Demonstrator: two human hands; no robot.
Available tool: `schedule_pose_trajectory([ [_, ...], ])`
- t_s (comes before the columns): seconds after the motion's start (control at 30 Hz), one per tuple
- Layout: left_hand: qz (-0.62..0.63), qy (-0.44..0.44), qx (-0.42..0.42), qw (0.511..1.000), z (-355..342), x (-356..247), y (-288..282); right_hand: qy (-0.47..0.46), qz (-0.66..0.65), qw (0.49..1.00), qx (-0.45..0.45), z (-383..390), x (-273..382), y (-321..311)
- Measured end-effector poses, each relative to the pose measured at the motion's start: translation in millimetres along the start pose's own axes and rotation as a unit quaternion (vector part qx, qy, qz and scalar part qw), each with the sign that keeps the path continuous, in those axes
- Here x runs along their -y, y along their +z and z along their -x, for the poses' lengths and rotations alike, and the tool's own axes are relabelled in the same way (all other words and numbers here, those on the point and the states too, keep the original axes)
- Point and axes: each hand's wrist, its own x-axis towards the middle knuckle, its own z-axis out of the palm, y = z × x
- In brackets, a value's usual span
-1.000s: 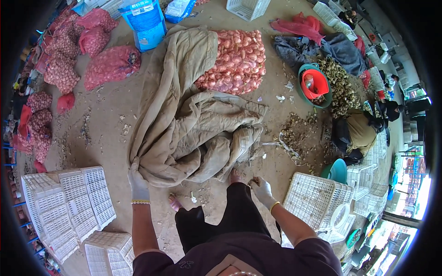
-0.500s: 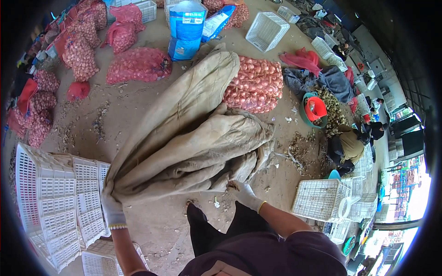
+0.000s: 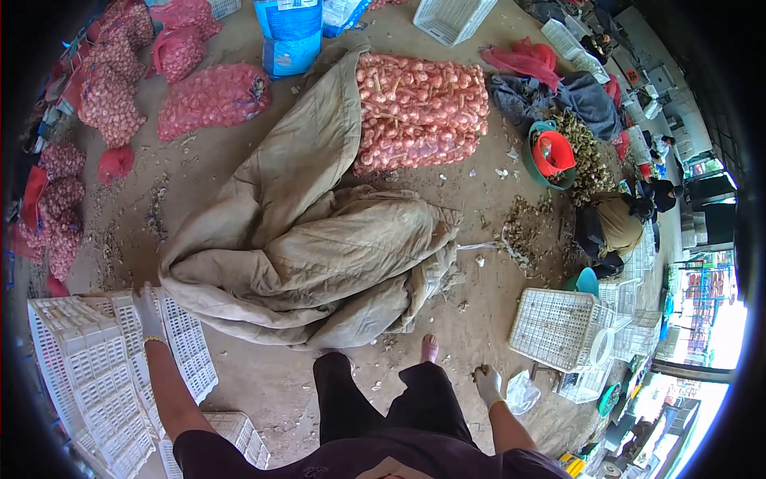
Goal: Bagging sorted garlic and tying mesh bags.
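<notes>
A large beige cloth cover [image 3: 319,247] lies crumpled on the ground in front of my feet. Its upper fold rests against a wide stack of pink mesh sacks packed with garlic bulbs [image 3: 423,112]. My left hand [image 3: 149,313], in a white glove, is among the white plastic crates [image 3: 100,359] at the left. Its fingers blend into the crate lattice, so its grip cannot be made out. Down at the right, my right hand [image 3: 487,385], gloved with dirty fingertips, hangs off the cloth with fingers loosely apart and nothing visible in it.
More pink mesh sacks [image 3: 211,100] lie at the far left. Blue bags [image 3: 289,36] stand behind the cloth. Rightward are a red basin [image 3: 552,153], a crouching person [image 3: 614,227], a white crate [image 3: 558,327] and a clear plastic bag [image 3: 523,393]. Dry scraps litter the floor.
Both hands have let go of the cloth. The left moved over the crates, the right moved down and right. The cloth has slumped into a heap, and more of the garlic sacks shows.
</notes>
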Motion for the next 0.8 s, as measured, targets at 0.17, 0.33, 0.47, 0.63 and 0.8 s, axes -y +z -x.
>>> schedule_pose_trajectory([
  [0.17,-0.171,0.097,0.224,0.954,70,-114,70,0.116,-0.106,0.987,-0.011,-22,-71,-25],
  [0.33,-0.365,0.158,0.399,0.826,245,-242,145,0.083,-0.089,0.991,0.056,-132,-16,-46],
  [0.47,-0.379,0.085,0.523,0.759,326,-219,180,0.06,-0.298,0.949,0.082,-194,67,-71],
  [0.63,-0.422,0.1,0.604,0.669,367,-256,238,-0.082,-0.336,0.933,0.096,-234,125,-110],
  [0.8,-0.354,0.083,0.553,0.75,333,-310,321,0.01,-0.287,0.955,0.076,-255,134,-125],
])
